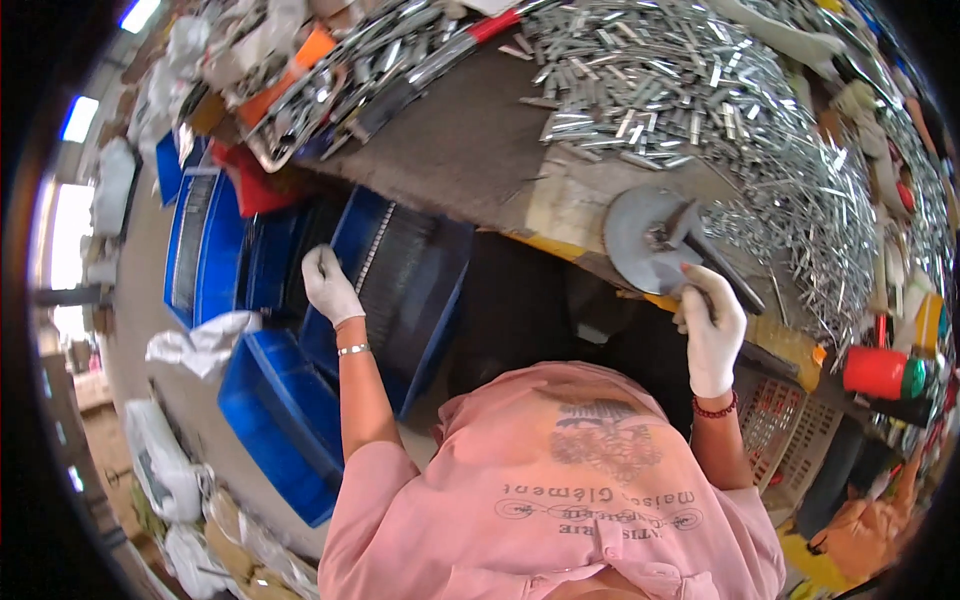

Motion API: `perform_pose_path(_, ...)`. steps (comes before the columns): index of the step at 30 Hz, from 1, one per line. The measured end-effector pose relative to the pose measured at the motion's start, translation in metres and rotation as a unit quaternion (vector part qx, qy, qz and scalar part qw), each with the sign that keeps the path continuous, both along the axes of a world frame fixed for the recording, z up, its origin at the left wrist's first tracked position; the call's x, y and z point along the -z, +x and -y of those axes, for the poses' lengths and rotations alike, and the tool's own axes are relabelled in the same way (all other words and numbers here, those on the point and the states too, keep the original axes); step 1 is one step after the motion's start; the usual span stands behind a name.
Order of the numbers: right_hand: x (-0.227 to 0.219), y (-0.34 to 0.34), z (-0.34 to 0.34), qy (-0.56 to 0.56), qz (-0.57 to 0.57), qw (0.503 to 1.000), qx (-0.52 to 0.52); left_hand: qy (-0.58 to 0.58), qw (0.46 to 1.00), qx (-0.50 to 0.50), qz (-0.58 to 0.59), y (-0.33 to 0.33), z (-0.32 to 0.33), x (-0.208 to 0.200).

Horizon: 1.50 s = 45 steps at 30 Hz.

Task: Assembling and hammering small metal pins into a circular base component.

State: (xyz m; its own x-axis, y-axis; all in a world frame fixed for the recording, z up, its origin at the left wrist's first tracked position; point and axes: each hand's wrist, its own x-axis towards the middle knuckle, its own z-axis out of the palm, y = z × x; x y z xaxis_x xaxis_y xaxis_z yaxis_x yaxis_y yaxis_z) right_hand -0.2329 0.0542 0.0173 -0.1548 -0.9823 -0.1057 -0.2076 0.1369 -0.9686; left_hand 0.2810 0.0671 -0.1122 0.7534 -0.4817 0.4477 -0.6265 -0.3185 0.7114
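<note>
My left hand (330,287), in a white glove, is over the edge of a blue bin (455,255) that holds dark, closely stacked rows of thin pieces. Its fingers are curled together; whatever they may pinch is hidden. In a matching glove, my right hand (714,335) is bent closed at the bench's front edge, beside a round grey metal disc (632,235). A small red spot shows at its fingertips, too small to name. A dark metal bar (728,268) runs from the disc's middle to just above this hand.
Loose silver metal pieces (650,90) are heaped across the bench (430,160). More blue bins (275,410) stand at left, with a white cloth (205,340) draped nearby. At right are a red-and-green cylinder (872,372), a plastic crate (790,430) and a person in orange (865,535).
</note>
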Motion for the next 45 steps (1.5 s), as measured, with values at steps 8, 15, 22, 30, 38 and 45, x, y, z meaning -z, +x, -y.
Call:
perform_pose_path(8, 0.002, -0.013, -0.002, -0.058, -0.010, 0.996, -0.066, 0.004, 0.821, 0.549, 0.155, -0.218, 0.143, -0.156)
perform_pose_path(15, -0.010, -0.039, -0.019, -0.111, -0.101, 0.987, -0.051, 0.184, 0.768, 0.498, 0.359, -0.264, 0.207, -0.127)
perform_pose_path(22, -0.015, -0.094, -0.008, -0.240, -0.333, 0.907, 0.092, 0.138, 0.752, 0.588, 0.264, -0.260, 0.160, -0.154)
perform_pose_path(30, 0.005, -0.142, 0.025, -0.094, -0.528, 0.838, 0.096, 0.087, 0.766, 0.612, 0.178, -0.274, 0.112, -0.164)
perform_pose_path(38, -0.025, -0.076, 0.027, -0.168, -0.212, 0.960, 0.075, 0.134, 0.746, 0.646, 0.089, -0.299, 0.088, -0.146)
perform_pose_path(45, -0.008, -0.026, 0.024, -0.135, -0.090, 0.982, -0.094, 0.123, 0.755, 0.644, 0.027, -0.304, 0.086, -0.142)
